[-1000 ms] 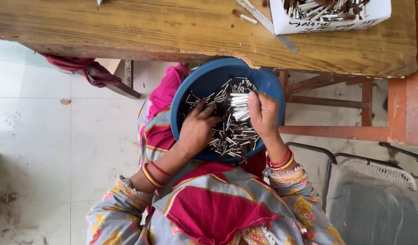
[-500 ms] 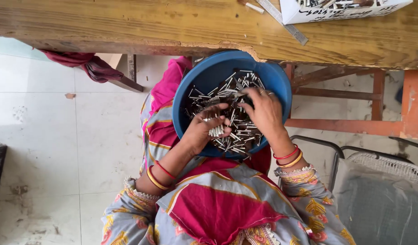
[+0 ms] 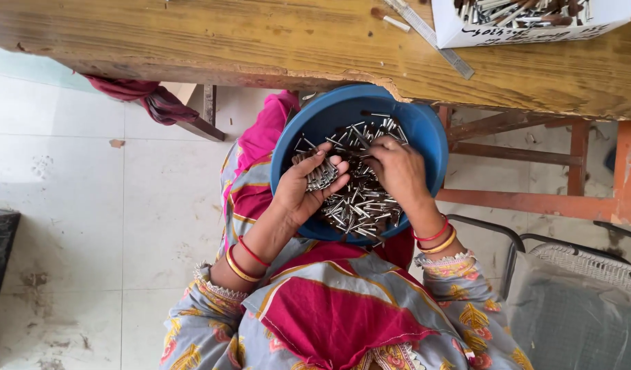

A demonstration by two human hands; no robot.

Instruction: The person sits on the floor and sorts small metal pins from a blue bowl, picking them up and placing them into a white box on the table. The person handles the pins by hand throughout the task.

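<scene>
the bundle of metal pins (image 3: 321, 177) is held in the curled fingers of the left hand (image 3: 307, 188) above the blue bowl (image 3: 425, 130) on the lap, and should be kept aligned while more are picked by the bent right hand (image 3: 396, 171)

pins (image 3: 360, 199) in bowl (image 3: 425, 130) | bowl on lap | box (image 3: 459, 31) on table (image 3: 192, 41)

Short silvery metal pins (image 3: 360, 195) heaped loose in a blue bowl (image 3: 425, 130).
</scene>
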